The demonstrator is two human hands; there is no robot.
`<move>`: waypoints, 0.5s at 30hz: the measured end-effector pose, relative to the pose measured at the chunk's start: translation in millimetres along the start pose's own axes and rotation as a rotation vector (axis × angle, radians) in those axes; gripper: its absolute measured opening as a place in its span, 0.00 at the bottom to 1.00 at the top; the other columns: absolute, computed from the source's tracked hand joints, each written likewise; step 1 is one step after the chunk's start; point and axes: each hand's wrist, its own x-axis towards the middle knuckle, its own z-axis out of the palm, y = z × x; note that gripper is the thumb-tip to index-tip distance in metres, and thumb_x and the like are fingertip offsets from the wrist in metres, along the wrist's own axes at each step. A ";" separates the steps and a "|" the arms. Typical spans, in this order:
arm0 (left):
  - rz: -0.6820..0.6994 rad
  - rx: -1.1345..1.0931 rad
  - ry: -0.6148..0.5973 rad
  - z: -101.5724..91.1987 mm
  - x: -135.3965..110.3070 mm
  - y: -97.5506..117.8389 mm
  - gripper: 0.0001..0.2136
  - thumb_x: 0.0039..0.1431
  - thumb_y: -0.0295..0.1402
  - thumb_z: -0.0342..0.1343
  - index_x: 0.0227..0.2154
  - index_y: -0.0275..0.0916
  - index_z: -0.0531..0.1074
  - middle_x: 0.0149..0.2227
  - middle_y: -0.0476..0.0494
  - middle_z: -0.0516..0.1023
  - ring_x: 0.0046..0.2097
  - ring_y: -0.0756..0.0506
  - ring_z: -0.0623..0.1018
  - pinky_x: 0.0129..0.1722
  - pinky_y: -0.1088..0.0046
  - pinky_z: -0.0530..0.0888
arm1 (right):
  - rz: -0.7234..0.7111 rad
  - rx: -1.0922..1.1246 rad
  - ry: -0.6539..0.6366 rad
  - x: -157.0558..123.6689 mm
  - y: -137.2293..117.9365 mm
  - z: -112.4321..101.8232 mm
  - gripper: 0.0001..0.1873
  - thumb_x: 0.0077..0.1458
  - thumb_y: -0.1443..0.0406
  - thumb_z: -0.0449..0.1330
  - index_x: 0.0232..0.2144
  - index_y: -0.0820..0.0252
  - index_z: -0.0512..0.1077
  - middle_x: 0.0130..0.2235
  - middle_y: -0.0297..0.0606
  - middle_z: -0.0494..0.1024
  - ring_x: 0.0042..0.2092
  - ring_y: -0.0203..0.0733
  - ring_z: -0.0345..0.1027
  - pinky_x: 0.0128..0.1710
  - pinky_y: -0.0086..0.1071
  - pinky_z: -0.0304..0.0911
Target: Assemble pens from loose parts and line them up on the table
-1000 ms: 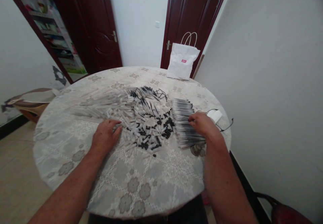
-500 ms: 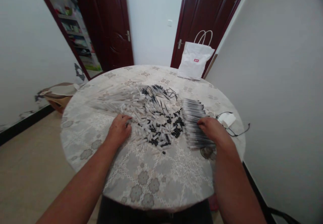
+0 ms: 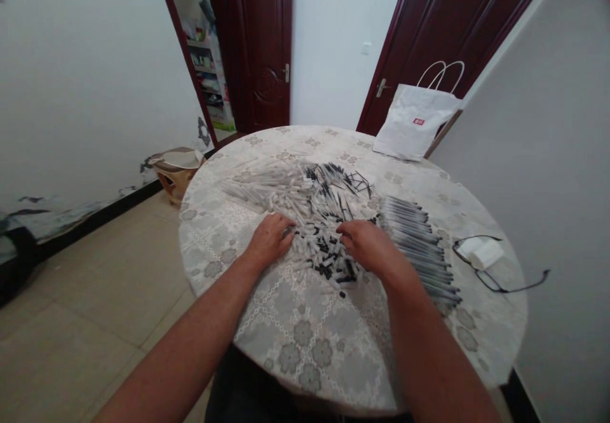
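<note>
My left hand [image 3: 272, 237] rests at the left edge of a heap of small pen parts, thumb and fingers curled together; whatever they hold is too small to make out. Over the heap's right side is my right hand [image 3: 366, 242], its fingertips pinched among the pieces, and their contents are hidden. Between the hands lie white caps [image 3: 301, 263] and small black plugs [image 3: 344, 278]. Clear pen barrels [image 3: 267, 185] spread behind my left hand. Dark-tipped refills [image 3: 336, 174] lie scattered at the back. A row of assembled pens [image 3: 419, 245] lies right of my right hand, partly behind the forearm.
A patterned cloth covers the round table [image 3: 305, 337]. Eyeglasses [image 3: 505, 291] and a white folded tissue pack [image 3: 481, 251] lie at the right. A white paper bag [image 3: 414, 124] stands at the back right. A wooden stool [image 3: 176, 172] is on the floor at left.
My right hand has left the row of pens and moved left to the heap of caps and plugs. My left hand stays by the heap. The camera view has turned left.
</note>
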 end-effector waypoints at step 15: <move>-0.115 -0.116 0.084 0.2 3.7 3.3 0.12 0.70 0.37 0.45 0.44 0.38 0.72 0.39 0.39 0.77 0.43 0.41 0.75 0.46 0.63 0.71 | 0.411 -0.110 0.257 32.6 32.0 63.3 0.18 0.65 0.69 0.50 0.53 0.61 0.74 0.45 0.48 0.78 0.49 0.47 0.71 0.50 0.34 0.61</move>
